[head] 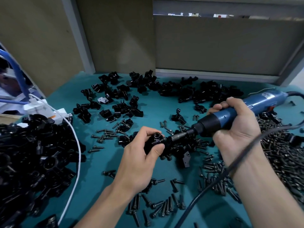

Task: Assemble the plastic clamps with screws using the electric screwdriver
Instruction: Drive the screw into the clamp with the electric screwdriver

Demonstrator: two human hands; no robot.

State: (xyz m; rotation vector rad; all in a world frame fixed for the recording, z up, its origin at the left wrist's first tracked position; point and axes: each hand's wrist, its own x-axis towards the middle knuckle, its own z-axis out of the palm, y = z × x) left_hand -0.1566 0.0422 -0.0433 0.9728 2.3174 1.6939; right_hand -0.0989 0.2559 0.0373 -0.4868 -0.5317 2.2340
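The left hand (144, 155) gripped a black clamp (155, 139); the right hand (235, 122) held the blue screwdriver (230, 114), its tip touching the clamp

On the table (158, 104) a big heap of clamps (32, 153) lies at the left, and loose clamps (148, 89) are spread along the back. A heap of screws (283, 153) lies at the right (some spill to the front). In the middle the left hand (138, 162) holds one clamp (156, 139), the screwdriver (259, 102) touching its right side
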